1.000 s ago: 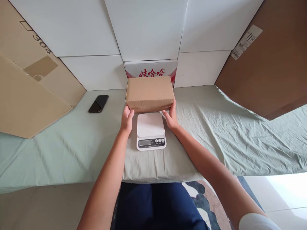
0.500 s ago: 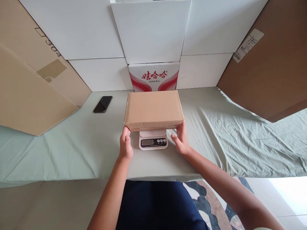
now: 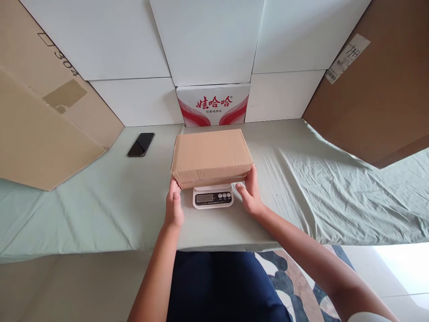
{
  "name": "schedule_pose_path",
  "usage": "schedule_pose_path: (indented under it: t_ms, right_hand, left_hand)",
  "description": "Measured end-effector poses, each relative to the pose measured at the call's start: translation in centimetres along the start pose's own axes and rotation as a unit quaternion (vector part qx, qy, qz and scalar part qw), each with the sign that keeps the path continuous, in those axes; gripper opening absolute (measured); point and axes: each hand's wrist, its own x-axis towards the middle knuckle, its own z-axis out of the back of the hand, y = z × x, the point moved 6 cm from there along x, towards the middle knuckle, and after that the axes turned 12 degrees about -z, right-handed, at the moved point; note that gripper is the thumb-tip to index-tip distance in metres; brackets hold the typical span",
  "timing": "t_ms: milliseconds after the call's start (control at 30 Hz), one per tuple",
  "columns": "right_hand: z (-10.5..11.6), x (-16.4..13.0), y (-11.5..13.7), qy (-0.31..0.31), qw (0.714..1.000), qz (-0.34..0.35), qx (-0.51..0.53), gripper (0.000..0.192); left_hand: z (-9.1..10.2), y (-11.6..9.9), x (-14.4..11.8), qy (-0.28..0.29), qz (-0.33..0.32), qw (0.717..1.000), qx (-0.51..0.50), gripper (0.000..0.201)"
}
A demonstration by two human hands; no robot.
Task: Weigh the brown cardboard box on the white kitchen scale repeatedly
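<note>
A closed brown cardboard box [image 3: 211, 154] sits over a white kitchen scale [image 3: 213, 204], hiding most of its platform. Whether the box rests on the platform or is held just above it, I cannot tell. My left hand [image 3: 174, 208] grips the near left corner of the box, its fingertips hidden beneath and behind the side. At the near right corner my right hand [image 3: 250, 192] holds the box, thumb apart in front. The scale's small display and round buttons show below the front edge; no digits are readable.
A black smartphone [image 3: 141, 144] lies on the green tablecloth [image 3: 110, 197] at left. Behind stands a white and red carton [image 3: 214, 105] against white panels [image 3: 208, 40]. Large cardboard sheets [image 3: 50, 129] flank the left and, darker, the right side [image 3: 375, 103].
The box has turned slightly, its right end now farther from me and its left front corner nearer. Both hands stay on it. The view has shifted a little.
</note>
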Motion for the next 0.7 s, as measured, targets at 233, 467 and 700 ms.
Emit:
schedule_pose_path:
  t_ms: [233,467,700]
  right_hand:
    - [0.00,0.06,0.17,-0.011,1.000,-0.001,-0.008,0.077]
    - [0.09,-0.07,0.47,-0.024,1.000,-0.009,-0.017,0.076]
    - [0.08,0.00,0.15,-0.028,1.000,-0.009,-0.009,0.072]
  left_hand:
    - [-0.07,0.26,0.33,0.006,0.005,1.000,0.001,0.080]
    - [-0.06,0.29,0.27,0.013,0.012,1.000,0.004,0.082]
    - [-0.03,0.26,0.33,0.010,0.011,1.000,0.005,0.081]
